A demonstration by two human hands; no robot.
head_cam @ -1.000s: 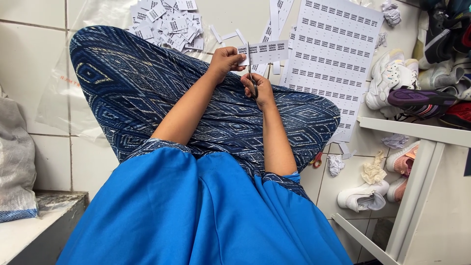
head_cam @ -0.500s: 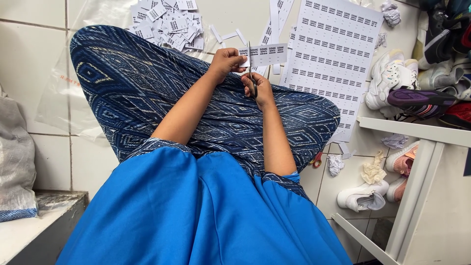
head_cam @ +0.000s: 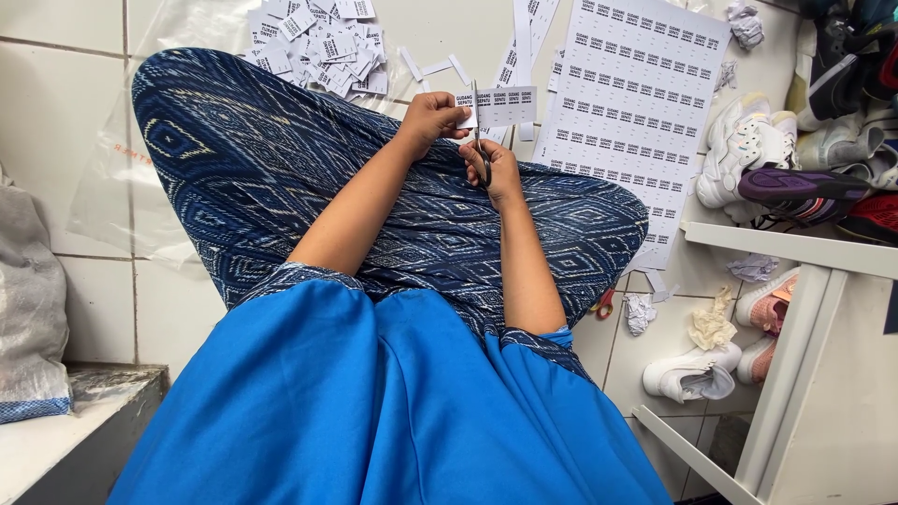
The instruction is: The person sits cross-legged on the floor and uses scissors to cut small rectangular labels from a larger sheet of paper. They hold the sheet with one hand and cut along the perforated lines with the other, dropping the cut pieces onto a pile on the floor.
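Scissors cutting a label strip over your lap

Bag [head_cam: 33,309], grey and slumped, sits at 9 o'clock from your hands, with a clear plastic sheet [head_cam: 112,168] on the tiles just beyond it. At 11 o'clock lies a pile [head_cam: 318,42] of cut labels. Your left hand [head_cam: 432,117] is closed on the left end of a short strip [head_cam: 500,106] of printed labels, pinching it above your knee. Your right hand [head_cam: 498,168] is closed around the handles of the scissors [head_cam: 479,131], whose blades point to 12 o'clock and meet the strip near its held end. You cannot tell how far the blades are parted. At 1 o'clock a large label sheet [head_cam: 631,103] lies on the floor. At 3 o'clock shoes [head_cam: 748,154] crowd a white rack [head_cam: 795,248], and more shoes sit at 4 o'clock under it.
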